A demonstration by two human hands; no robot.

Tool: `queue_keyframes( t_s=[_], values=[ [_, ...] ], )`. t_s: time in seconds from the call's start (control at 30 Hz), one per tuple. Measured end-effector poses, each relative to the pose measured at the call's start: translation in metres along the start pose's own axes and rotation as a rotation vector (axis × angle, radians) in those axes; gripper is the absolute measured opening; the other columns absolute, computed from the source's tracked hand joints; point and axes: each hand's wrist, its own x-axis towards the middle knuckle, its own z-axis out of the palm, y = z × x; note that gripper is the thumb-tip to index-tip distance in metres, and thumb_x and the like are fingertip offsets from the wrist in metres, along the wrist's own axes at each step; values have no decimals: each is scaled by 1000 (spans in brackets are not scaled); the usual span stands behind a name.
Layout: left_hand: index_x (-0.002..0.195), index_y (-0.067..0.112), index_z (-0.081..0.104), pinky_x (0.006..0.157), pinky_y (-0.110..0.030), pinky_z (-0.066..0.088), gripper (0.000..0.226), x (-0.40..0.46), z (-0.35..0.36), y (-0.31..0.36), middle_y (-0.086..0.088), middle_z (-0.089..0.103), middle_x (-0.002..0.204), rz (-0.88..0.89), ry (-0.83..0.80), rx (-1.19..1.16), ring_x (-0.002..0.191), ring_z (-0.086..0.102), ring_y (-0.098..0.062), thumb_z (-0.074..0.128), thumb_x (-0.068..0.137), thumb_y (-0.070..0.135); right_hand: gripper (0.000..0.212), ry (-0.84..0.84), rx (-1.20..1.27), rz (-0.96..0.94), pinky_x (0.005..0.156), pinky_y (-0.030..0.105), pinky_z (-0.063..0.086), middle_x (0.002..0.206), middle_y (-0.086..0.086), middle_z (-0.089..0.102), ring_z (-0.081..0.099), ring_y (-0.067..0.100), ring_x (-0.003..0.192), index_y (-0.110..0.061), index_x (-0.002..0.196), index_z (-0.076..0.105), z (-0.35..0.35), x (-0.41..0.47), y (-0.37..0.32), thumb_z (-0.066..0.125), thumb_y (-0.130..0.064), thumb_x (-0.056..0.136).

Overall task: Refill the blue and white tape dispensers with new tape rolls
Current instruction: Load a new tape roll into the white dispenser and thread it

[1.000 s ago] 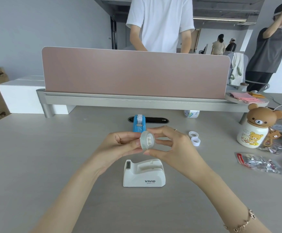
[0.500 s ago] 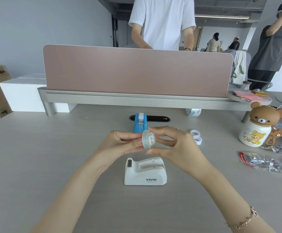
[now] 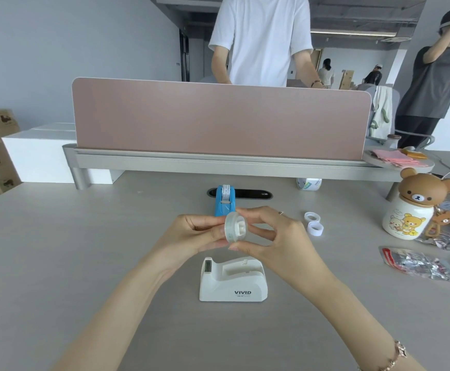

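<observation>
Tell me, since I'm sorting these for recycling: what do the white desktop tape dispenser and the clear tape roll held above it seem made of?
The white desktop tape dispenser looks like moulded plastic, smooth and matte, with rounded edges and a printed logo. The clear tape roll, pinched between the left hand and right hand, looks like glossy translucent film wound on a white core, probably plastic.

2 tape dispensers [image 3: 233, 281], 1 held roll [image 3: 235, 230], 2 empty cores [image 3: 313, 223]

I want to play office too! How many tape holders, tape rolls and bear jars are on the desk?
Tape dispensers: 2, the blue dispenser and the white dispenser
Tape rolls: 3, one held, two lying on the desk
Bear jars: 1
Total: 6
</observation>
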Motion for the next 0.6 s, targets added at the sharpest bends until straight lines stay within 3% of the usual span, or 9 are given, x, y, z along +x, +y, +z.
queue_keyframes(
  t_s=[0.1, 0.2, 0.3, 0.43, 0.6],
  values=[
    [113, 11, 70, 92, -26, 54, 32, 0, 3, 2, -7, 75, 108, -2, -8, 40, 104, 70, -19, 59, 87, 27, 45, 64, -180, -63, 91, 8, 44, 103, -27, 58, 54, -11, 102, -29, 111, 62, 3, 1, 7, 81, -23, 71],
    [107, 11, 72, 86, -21, 56, 30, -1, 6, 6, -4, 77, 102, 6, 76, 69, 97, 72, -15, 53, 93, 30, 45, 114, -279, -98, 87, 4, 40, 102, -27, 52, 48, -15, 97, -30, 111, 57, 2, 2, 13, 78, -24, 72],
    [101, 12, 75, 84, -24, 58, 22, -1, 8, 8, -1, 78, 96, 39, 115, 114, 92, 73, -14, 65, 85, 24, 47, 119, -319, -122, 85, 6, 40, 106, -18, 51, 48, -8, 100, -31, 110, 54, 3, 2, 16, 78, -24, 71],
    [85, 29, 78, 82, -24, 56, 16, 1, 8, 5, 7, 78, 89, 85, 162, 250, 87, 74, -12, 79, 74, 18, 48, 115, -353, -197, 88, 15, 43, 107, -16, 51, 51, -1, 99, -36, 109, 50, 4, 1, 18, 78, -26, 72],
    [93, 22, 78, 90, -35, 55, 17, 2, 3, 3, 3, 78, 92, 105, 194, 248, 89, 74, -15, 77, 77, 17, 50, 122, -295, -235, 86, -1, 36, 99, -31, 50, 48, -16, 99, -37, 111, 53, -1, 2, 13, 81, -25, 71]
  ],
)
